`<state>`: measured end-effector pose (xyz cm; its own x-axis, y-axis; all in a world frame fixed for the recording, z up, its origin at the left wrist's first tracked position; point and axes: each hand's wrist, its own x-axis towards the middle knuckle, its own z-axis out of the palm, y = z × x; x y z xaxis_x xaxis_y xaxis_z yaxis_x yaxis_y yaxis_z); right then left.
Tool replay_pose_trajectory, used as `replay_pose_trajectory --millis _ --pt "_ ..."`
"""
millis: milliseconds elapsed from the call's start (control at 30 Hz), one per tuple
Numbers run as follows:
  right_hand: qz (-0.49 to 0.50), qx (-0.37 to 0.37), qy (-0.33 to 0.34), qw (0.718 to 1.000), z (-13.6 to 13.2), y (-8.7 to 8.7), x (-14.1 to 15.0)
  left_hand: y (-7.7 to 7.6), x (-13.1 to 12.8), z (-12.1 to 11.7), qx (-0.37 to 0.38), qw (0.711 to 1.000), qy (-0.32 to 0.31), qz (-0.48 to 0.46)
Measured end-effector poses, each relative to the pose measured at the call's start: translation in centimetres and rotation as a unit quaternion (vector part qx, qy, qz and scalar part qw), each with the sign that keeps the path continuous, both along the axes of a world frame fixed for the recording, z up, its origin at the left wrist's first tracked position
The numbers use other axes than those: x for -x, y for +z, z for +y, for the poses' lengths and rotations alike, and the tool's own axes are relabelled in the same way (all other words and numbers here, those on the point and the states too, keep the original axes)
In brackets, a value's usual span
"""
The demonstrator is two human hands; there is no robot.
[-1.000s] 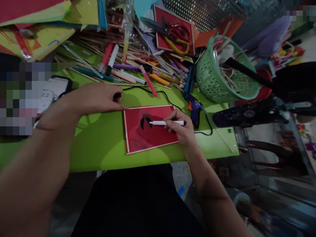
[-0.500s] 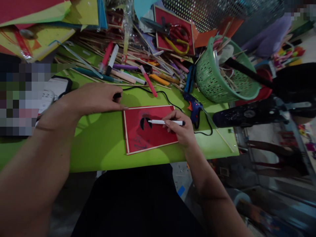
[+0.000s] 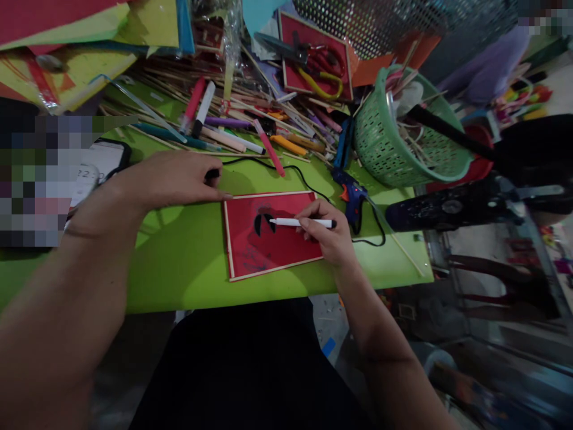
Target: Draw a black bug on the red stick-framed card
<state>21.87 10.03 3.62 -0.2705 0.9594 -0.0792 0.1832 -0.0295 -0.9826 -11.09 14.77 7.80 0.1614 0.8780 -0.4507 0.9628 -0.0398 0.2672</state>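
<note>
A red board (image 3: 290, 248) edged with thin pale sticks lies on the green table (image 3: 174, 263). Black curved shapes are drawn near its middle, with fainter dark marks at its lower left. My right hand (image 3: 329, 230) rests over the board's right side and grips a white marker (image 3: 290, 222), its tip at the right-hand black shape. My left hand (image 3: 183, 178) holds a black marker cap (image 3: 212, 174) in its curled fingers, while one fingertip touches the board's upper left corner.
Loose markers (image 3: 268, 146) and thin sticks crowd the table behind the board. A blue glue gun (image 3: 353, 194) with a black cord lies to the right, by a green basket (image 3: 385, 137). Scissors (image 3: 313, 63) lie on another red board at the back; a phone (image 3: 111, 152) is at left.
Almost nothing differs. The marker in my right hand has shifted very slightly along the edge of the black shape; my left hand stays where it was.
</note>
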Motion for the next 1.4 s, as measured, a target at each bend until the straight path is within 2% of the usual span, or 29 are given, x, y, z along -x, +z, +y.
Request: replay_pose_trajectory --millis 367,833,1100,1400 --pt "0.003 0.002 0.001 1.000 -0.03 -0.01 -0.05 0.20 0.02 -0.04 0.005 1.000 -0.001 0.000" --pt "-0.010 0.013 -0.009 1.000 -0.03 -0.09 -0.16 -0.27 0.38 0.04 -0.013 1.000 -0.016 -0.007" --pt "0.023 0.008 0.001 1.000 0.00 0.04 -0.18 0.34 0.17 -0.09 0.002 1.000 -0.013 0.003" --pt "-0.020 0.012 -0.006 1.000 0.02 0.39 0.30 -0.15 0.30 -0.04 -0.004 1.000 0.003 -0.029"
